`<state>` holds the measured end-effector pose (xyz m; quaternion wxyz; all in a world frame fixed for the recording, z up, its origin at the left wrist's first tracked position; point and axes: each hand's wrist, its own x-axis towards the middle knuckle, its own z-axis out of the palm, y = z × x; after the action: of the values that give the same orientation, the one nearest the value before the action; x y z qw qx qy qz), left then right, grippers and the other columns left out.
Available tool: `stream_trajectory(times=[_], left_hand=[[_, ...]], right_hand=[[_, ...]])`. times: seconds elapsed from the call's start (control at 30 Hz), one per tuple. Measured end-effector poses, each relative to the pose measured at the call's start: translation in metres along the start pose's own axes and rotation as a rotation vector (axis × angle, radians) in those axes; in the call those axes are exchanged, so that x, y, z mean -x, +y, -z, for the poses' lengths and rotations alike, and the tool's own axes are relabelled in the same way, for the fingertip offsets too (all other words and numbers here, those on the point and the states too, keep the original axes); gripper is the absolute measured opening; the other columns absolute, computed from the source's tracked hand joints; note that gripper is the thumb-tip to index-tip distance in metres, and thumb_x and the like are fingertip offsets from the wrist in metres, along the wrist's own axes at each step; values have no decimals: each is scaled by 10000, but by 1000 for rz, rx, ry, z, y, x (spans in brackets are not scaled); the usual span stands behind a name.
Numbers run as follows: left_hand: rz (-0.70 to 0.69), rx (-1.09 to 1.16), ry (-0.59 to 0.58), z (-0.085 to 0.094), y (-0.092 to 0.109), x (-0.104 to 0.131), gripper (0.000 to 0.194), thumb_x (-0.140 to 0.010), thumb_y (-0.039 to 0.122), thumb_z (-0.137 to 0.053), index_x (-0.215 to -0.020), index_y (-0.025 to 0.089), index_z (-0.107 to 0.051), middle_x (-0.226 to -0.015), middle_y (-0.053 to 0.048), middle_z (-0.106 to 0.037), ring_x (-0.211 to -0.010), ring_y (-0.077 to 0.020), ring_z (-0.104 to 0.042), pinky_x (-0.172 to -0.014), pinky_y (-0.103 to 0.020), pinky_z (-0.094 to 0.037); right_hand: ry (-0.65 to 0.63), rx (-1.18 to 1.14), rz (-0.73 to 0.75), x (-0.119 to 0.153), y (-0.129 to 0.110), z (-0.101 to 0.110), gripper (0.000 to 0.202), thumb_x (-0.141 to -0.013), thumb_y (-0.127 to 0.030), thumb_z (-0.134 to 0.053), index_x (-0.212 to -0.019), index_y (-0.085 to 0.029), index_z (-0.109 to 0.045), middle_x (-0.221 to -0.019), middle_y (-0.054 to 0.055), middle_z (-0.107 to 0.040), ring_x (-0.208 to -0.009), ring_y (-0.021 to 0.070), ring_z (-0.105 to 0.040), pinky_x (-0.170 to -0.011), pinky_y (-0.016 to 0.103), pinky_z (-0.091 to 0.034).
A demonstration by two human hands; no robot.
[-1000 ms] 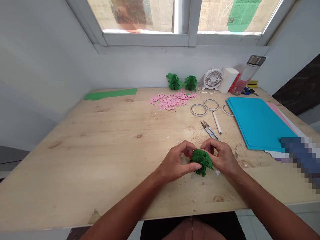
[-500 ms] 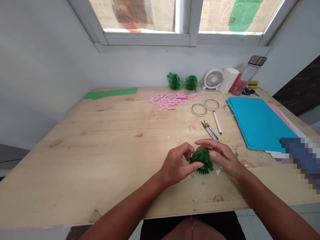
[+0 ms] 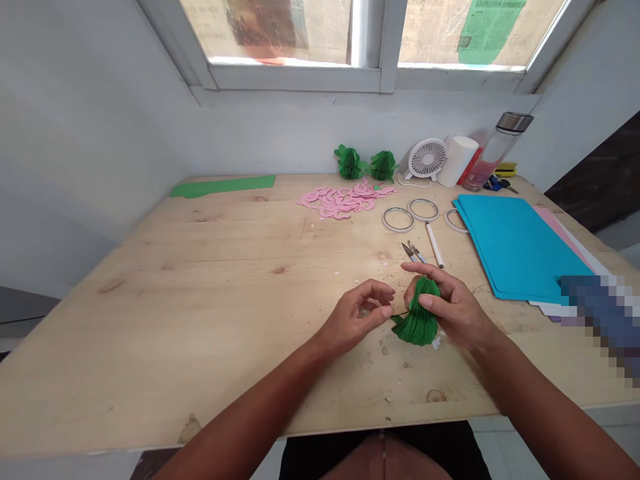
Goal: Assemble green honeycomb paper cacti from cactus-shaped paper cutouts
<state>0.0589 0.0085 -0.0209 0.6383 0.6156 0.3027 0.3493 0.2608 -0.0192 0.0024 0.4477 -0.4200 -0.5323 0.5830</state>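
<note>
My right hand grips a green pleated paper piece, its thumb across the folds near the middle and its fingers behind. Two fanned lobes of the paper spread above and below the thumb. To the left, my left hand is open, fingers curved and thumb apart from them. A thin dark strand or edge runs from the paper toward the left thumb tip; whether they touch I cannot tell. Just beyond the right hand lie thread snips, their handles partly hidden by it.
Behind are pink paper cutouts, two green pleated paper pieces, tape rolls, a white pen and a small fan. Blue sheets lie right, a glass bottle beyond. A green strip lies far left.
The green paper piece has turned and shifted slightly right into my right hand's grip. My left hand has let go of it and drawn back left. The right hand covers more of the snips.
</note>
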Motion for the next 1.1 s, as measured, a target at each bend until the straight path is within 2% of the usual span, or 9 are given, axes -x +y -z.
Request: stream_trajectory(times=[0.13, 0.27, 0.37, 0.5, 0.63, 0.87, 0.97, 1.1], left_hand=[[29, 243, -214, -4, -4, 1, 621, -736, 422, -712, -1292, 275, -475, -1320, -109, -489, -1215, -265, -476, -984, -447, -410], [18, 427, -371, -10, -10, 1, 921, -692, 355, -773, -1436, 338, -230, -1368, -118, -444, -1255, -268, -461, -1057, -487, -321], [65, 481, -401, -10, -13, -1, 991, -672, 335, -792, -1449, 347, -177, -1370, -130, -435, -1246, -280, -472, -1041, -494, -329], [119, 449, -372, -9, -8, -1, 990, -636, 329, -814, -1438, 338, -234, -1384, -135, -435, -1260, -303, -449, -1016, -498, -358], [77, 412, -305, -9, -4, -1, 919, -625, 316, -818, -1402, 331, -327, -1453, -120, -360, -1334, -320, -349, -1003, -479, -395], [-23, 194, -153, -6, -12, 0, 878, -645, 292, -804, -1385, 311, -332, -1400, -119, -404, -1276, -289, -414, -994, -443, -425], [-49, 106, -99, -6, -9, 1, 885, -649, 295, -799, -1391, 301, -316, -1348, -116, -444, -1234, -276, -452, -991, -433, -430], [-82, 49, -109, -6, -8, 2, 885, -671, 293, -782, -1405, 303, -288, -1341, -114, -435, -1225, -270, -462, -999, -423, -423]], right_hand=[[-43, -114, -10, 1, -2, -4, 536, -754, -425, -685, -1236, -247, -534, -741, 5, -593, -688, 148, -574, -646, 286, -491], [-97, -133, 11, 2, -3, -7, 529, -765, -431, -675, -1245, -267, -527, -754, 5, -601, -710, 152, -580, -663, 292, -493], [-109, -84, 32, 2, -2, -6, 543, -763, -453, -672, -1253, -276, -520, -754, 7, -604, -715, 158, -584, -673, 303, -498], [-130, -62, 38, 2, 0, -4, 562, -765, -452, -668, -1271, -272, -503, -857, 33, -633, -774, 176, -618, -690, 319, -523], [-127, -39, 30, 3, 2, -3, 568, -768, -457, -662, -1278, -268, -498, -980, 65, -649, -904, 219, -640, -788, 378, -537], [-96, -71, 95, 2, -1, -5, 574, -776, -460, -653, -1297, -287, -490, -1202, 89, -605, -1105, 261, -587, -901, 424, -500], [-82, -45, 119, 2, -2, -5, 572, -787, -459, -644, -1309, -301, -475, -1220, 84, -602, -1121, 263, -582, -900, 422, -500], [-47, -20, 169, 2, -2, -5, 547, -796, -429, -648, -1302, -300, -484, -1135, 77, -640, -1079, 249, -598, -884, 410, -506]])
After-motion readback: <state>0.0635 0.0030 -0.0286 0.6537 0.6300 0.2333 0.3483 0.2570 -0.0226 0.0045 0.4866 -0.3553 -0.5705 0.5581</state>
